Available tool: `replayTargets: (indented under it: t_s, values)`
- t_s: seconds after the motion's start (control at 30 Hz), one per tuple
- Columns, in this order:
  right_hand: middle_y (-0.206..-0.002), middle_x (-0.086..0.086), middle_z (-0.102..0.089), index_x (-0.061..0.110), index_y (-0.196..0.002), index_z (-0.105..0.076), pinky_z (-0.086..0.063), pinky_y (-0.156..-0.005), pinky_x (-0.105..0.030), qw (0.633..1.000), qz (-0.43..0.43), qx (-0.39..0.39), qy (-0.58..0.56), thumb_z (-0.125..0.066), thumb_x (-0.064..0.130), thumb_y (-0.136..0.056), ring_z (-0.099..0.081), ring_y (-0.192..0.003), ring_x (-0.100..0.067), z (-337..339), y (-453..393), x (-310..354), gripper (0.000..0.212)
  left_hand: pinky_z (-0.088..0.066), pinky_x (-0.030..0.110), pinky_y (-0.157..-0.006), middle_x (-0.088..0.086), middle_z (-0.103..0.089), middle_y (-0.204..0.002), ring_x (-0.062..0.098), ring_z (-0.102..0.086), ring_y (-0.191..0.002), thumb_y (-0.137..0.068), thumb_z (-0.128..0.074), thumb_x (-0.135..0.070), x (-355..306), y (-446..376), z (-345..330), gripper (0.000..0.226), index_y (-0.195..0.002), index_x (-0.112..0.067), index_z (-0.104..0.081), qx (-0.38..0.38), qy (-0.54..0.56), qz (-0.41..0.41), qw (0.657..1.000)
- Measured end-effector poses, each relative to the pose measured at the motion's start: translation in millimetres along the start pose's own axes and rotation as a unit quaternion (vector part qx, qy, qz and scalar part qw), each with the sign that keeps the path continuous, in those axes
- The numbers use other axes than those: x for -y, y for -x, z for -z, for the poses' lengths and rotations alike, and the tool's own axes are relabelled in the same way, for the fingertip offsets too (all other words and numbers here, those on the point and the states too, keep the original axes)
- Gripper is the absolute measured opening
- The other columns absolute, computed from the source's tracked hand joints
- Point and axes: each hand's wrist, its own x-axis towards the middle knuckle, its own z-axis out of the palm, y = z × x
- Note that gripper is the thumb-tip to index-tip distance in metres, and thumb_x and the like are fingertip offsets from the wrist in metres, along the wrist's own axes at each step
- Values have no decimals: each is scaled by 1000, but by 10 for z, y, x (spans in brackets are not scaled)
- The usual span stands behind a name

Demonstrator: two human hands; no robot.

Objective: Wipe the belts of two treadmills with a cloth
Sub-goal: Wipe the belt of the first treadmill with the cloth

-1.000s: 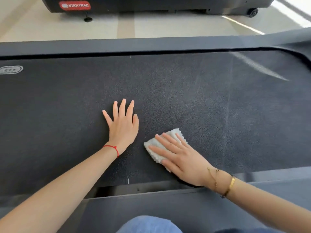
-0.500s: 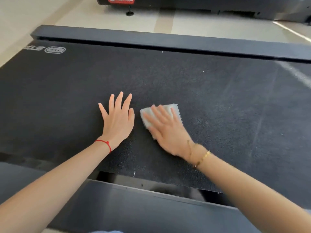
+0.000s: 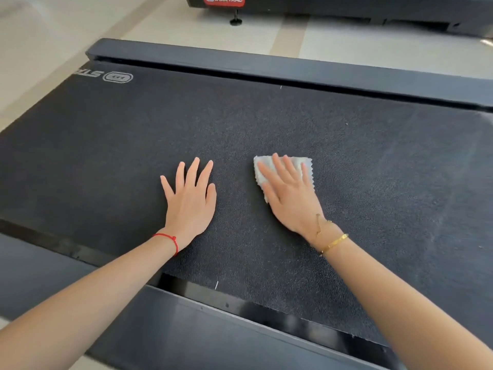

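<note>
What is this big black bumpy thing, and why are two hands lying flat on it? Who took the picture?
The picture comes from a small camera worn on a person's head, so you see their own arms reaching forward. The big black bumpy thing is the belt of a treadmill, a machine people walk or run on. The left hand lies flat on the belt with its fingers spread and holds nothing. The right hand presses a small white cloth flat against the belt with straight fingers, to wipe it. At the top, across a strip of floor, is part of a second treadmill with a red label.
</note>
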Motion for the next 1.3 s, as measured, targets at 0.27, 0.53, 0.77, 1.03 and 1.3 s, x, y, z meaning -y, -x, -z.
replayTargets:
  t_s: [0.27,0.53,0.77,1.03,1.3]
  values:
    - [-164,5,-5,37,-154,-16,7,-123,-40,990,126,57,1,-24,43,-105,2,-152,-16,-30,420,131,50,-5,66,-117,0,-12,-164,28,-3,-152,-103,-28,-39,31,-1,60,56,-157,-32,-14,14,-8,-8,1000]
    - [-165,-3,-6,29,-156,-18,3,-122,-46,1000,-8,8,12,-20,39,-106,0,-152,-24,28,-711,-323,51,0,66,-117,-1,-8,-165,27,2,-152,-102,-27,-47,466,-189,132,57,-156,-34,-13,20,15,40,999]
    - [-165,-6,-8,29,-155,-18,4,-121,-50,1000,-6,-4,26,-18,38,-106,-1,-152,-27,-164,-1167,267,50,0,65,-118,-1,-8,-165,26,2,-152,-104,-26,-42,816,-399,216,55,-156,-35,-12,26,4,56,998]
    - [-165,2,-4,32,-156,-14,8,-120,-39,992,117,38,13,-19,39,-106,2,-152,-18,-182,-1238,256,50,-1,63,-118,-3,-9,-165,24,0,-152,-102,-20,-39,848,-410,85,55,-156,-35,-11,-4,6,54,999]
    - [-164,-9,-10,29,-153,-22,4,-120,-54,997,-75,-16,23,-19,35,-105,-3,-151,-29,-138,-2113,115,49,-4,65,-118,-1,-12,-164,26,-4,-152,-100,-18,-40,833,-420,64,58,-157,-33,-12,-16,-16,50,999]
